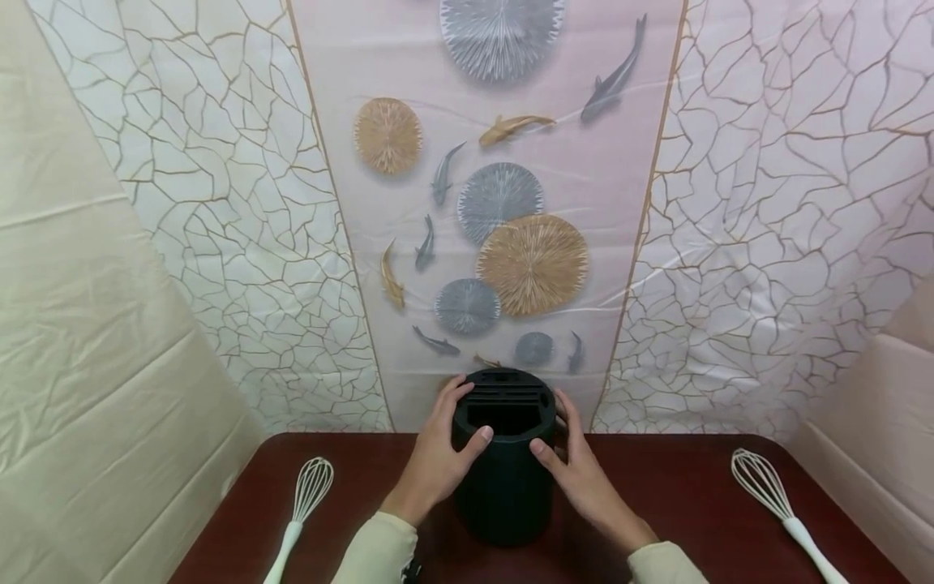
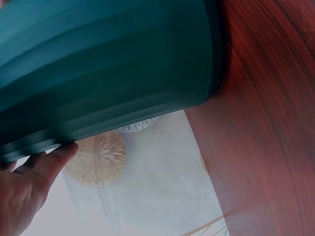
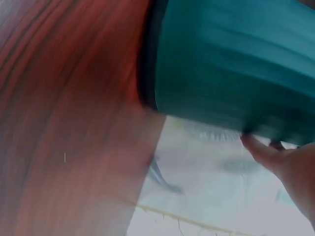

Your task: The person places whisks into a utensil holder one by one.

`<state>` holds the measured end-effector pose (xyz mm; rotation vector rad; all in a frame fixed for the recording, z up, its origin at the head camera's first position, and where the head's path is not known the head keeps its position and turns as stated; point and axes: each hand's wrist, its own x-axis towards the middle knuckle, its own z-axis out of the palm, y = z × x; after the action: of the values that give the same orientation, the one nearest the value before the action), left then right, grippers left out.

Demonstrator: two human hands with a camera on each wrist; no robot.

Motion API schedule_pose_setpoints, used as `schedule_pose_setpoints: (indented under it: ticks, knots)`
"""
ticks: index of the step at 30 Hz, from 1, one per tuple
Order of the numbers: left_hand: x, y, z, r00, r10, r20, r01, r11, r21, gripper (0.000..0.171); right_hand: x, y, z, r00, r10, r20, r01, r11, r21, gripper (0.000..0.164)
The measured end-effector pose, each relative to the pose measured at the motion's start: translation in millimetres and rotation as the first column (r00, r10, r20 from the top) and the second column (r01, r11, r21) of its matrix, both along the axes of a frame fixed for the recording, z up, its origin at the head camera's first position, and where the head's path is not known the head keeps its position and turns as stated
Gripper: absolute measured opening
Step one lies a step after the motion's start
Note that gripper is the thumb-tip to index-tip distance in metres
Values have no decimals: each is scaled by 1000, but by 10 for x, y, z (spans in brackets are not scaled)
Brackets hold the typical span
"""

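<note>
A dark green round utensil holder (image 1: 503, 495) stands upright on the table, its top divided into slots and a larger opening. My left hand (image 1: 441, 458) grips its upper left side, thumb at the front rim and fingers round the far side. On the right, my right hand (image 1: 582, 474) holds it the same way, thumb just below the rim. Both wrist views show the ribbed green wall of the holder (image 2: 108, 64) close up, with its dark base at the wooden tabletop. Fingertips of the right hand (image 3: 290, 167) touch the wall near the top.
One whisk (image 1: 302, 503) with a pale handle lies on the dark red table (image 1: 657, 503) at the left, another whisk (image 1: 784, 511) at the right. Behind the table's far edge hangs a patterned cloth (image 1: 416, 365); plain cloth (image 1: 95, 341) covers the sides.
</note>
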<state>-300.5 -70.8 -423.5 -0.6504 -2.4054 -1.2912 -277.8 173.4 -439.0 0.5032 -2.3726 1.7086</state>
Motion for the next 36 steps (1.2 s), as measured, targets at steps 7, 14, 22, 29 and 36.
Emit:
schedule_pose_setpoints:
  ticks: [7, 14, 22, 29, 36]
  knots:
    - [-24, -46, 73, 999, -14, -38, 15, 1000, 4, 73, 88, 373, 232, 997, 29, 66, -35, 995, 98, 69]
    - [-29, -77, 84, 998, -7, -64, 7, 1000, 2, 71, 197, 700, 346, 993, 50, 104, -46, 998, -40, 57]
    - [-20, -79, -29, 997, 31, -72, -32, 999, -15, 71, 235, 860, 287, 999, 33, 2, -33, 998, -52, 50]
    - [9, -37, -63, 994, 75, -77, -77, 997, -22, 69, 229, 975, 231, 995, 44, -94, -47, 998, -28, 42]
    - [19, 48, -90, 985, 132, -116, -139, 988, -60, 67, 259, 1237, 187, 989, 40, -143, -43, 999, -16, 43]
